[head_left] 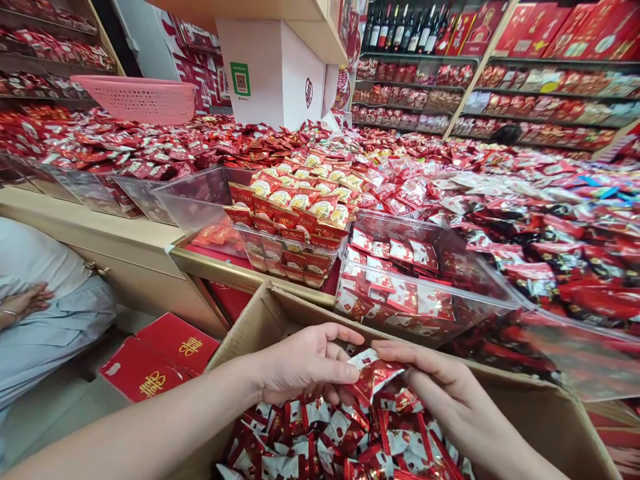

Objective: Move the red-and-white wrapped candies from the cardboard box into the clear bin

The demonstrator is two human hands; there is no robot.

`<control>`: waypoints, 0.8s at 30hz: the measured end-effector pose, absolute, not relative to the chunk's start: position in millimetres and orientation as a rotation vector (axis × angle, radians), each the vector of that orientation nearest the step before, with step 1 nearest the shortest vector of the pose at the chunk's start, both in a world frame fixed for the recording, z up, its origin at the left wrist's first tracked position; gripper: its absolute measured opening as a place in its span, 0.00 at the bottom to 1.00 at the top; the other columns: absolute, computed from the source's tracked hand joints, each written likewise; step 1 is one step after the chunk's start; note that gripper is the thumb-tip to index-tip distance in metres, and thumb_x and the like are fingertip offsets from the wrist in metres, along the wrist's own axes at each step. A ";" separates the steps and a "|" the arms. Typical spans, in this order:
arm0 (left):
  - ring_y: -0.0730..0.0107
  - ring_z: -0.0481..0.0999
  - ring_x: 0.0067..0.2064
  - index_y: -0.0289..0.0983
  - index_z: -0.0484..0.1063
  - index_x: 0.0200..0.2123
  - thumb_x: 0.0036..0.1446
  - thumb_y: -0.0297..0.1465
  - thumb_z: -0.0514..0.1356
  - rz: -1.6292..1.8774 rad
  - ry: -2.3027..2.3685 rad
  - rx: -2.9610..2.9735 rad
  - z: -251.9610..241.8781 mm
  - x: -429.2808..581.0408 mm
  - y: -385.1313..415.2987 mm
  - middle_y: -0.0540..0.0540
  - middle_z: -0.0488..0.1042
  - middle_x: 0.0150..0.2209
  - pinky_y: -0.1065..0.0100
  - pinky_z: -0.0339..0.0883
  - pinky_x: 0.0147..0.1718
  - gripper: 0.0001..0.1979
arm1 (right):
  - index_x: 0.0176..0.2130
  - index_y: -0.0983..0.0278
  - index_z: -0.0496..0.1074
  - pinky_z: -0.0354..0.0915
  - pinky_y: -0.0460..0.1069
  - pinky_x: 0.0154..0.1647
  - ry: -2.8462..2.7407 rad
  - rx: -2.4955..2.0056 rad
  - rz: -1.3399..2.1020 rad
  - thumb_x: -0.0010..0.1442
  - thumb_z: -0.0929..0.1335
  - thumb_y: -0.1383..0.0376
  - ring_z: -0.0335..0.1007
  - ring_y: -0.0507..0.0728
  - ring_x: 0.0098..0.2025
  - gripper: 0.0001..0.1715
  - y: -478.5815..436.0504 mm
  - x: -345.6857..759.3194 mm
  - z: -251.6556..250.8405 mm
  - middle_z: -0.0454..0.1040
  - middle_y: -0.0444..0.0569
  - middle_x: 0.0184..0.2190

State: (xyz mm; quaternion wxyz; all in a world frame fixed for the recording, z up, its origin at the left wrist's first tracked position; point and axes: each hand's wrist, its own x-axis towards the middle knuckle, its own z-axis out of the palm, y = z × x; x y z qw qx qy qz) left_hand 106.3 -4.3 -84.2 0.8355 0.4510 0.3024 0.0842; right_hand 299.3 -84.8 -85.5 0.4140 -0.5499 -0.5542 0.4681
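Observation:
My left hand pinches a small red-and-white candy packet between thumb and fingers. From the other side my right hand grips the same packet, its fingertips on the upper edge and right side. Both hands are over an open cardboard box filled with loose packets of the same red-and-white kind. Just beyond the box stands a clear plastic bin holding similar packets in rows. Part of the box's contents is hidden under my hands.
Left of that bin, durian packets are stacked in another clear bin. Heaps of red packets spread right and behind. A pink basket rests on the left heap. A seated person is at left, near a red box on the floor.

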 end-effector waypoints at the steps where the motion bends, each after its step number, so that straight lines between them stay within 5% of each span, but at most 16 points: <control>1: 0.80 0.68 0.24 0.35 0.60 0.42 0.42 0.28 0.63 0.233 0.677 1.002 -85.9 107.5 -5.8 0.51 0.69 0.27 0.77 0.58 0.21 0.22 | 0.38 0.60 0.71 0.63 0.51 0.41 -1.254 -1.394 1.276 0.54 0.62 0.61 0.68 0.56 0.39 0.13 -84.9 297.5 -85.7 0.72 0.49 0.38; 6: 0.78 0.67 0.29 0.33 0.61 0.40 0.43 0.26 0.62 0.433 0.696 1.201 -94.1 111.8 -11.8 0.51 0.67 0.29 0.72 0.62 0.30 0.19 | 0.43 0.64 0.64 0.63 0.48 0.28 -0.917 -1.276 1.540 0.49 0.68 0.58 0.67 0.52 0.26 0.22 -83.8 285.5 -88.6 0.71 0.46 0.25; 10: 0.72 0.69 0.38 0.34 0.60 0.43 0.45 0.24 0.60 0.436 0.647 1.234 -96.7 113.1 -15.2 0.46 0.69 0.37 0.68 0.62 0.38 0.20 | 0.38 0.65 0.65 0.59 0.44 0.24 -0.938 -1.284 1.540 0.47 0.70 0.60 0.64 0.48 0.23 0.19 -82.8 282.5 -91.0 0.67 0.41 0.22; 21: 0.73 0.69 0.34 0.33 0.61 0.38 0.43 0.21 0.60 0.463 0.597 1.243 -84.2 111.6 -25.4 0.48 0.71 0.32 0.70 0.62 0.33 0.16 | 0.27 0.67 0.66 0.58 0.43 0.24 -1.101 -1.226 1.528 0.49 0.67 0.53 0.61 0.47 0.22 0.18 -85.5 277.4 -89.5 0.67 0.43 0.20; 24: 0.74 0.69 0.34 0.33 0.61 0.38 0.45 0.21 0.58 0.556 0.622 1.215 -79.5 113.3 -25.8 0.47 0.71 0.34 0.70 0.61 0.33 0.15 | 0.31 0.65 0.65 0.59 0.43 0.19 -1.261 -1.409 1.188 0.51 0.64 0.52 0.61 0.48 0.19 0.18 -86.0 279.2 -88.3 0.65 0.42 0.18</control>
